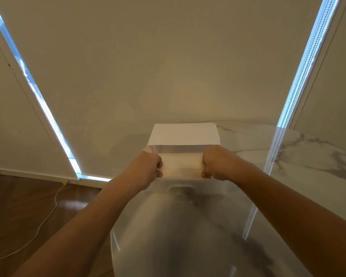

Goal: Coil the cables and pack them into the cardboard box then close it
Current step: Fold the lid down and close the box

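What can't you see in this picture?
- Inside of the box, head view: its raised flap and walls hide it, so no cables show.
- Fingertips of the left hand and right hand: curled round the box's edges.
- Table far right: cut off by the frame.

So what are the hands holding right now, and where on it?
Both grip the white box: left hand on its left end, right hand on its right end, fingers curled over the near flap.

The box (183,154) hides its contents behind closed flaps, and both hands' fingertips curl out of sight.
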Motion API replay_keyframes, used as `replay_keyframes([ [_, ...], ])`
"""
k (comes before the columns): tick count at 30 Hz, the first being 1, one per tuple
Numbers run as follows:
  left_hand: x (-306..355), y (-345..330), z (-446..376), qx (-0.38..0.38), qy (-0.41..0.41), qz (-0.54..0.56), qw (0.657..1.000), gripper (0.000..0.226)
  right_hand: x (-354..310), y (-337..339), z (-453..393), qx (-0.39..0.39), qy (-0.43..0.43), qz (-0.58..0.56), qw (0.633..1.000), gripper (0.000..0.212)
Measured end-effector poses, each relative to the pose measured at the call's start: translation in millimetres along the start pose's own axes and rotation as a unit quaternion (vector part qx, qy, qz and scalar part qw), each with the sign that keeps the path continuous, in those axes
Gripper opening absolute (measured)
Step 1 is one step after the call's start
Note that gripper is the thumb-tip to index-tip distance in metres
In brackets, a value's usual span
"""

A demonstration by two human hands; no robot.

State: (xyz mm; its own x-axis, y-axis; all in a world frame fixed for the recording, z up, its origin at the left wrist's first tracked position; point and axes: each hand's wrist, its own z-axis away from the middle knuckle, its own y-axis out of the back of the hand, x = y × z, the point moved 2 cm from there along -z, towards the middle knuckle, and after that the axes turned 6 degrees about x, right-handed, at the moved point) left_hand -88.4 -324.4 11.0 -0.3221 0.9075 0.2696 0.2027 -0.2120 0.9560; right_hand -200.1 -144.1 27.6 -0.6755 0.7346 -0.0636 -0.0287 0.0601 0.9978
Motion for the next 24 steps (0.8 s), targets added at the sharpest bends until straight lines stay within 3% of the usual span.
replay_keyframes([
  [11,10.7,11.4,-2.3,-0.008,0.019,-0.016,1.0,0.033,-1.7,7.6,3.3,0.015,-0.021,0.016,1.0,0.03],
  [24,19.4,14.9,1.5,0.015,-0.001,-0.082,0.997,0.019,1.8,25.7,5.3,0.0,-0.013,-0.045,0.999,0.034],
])
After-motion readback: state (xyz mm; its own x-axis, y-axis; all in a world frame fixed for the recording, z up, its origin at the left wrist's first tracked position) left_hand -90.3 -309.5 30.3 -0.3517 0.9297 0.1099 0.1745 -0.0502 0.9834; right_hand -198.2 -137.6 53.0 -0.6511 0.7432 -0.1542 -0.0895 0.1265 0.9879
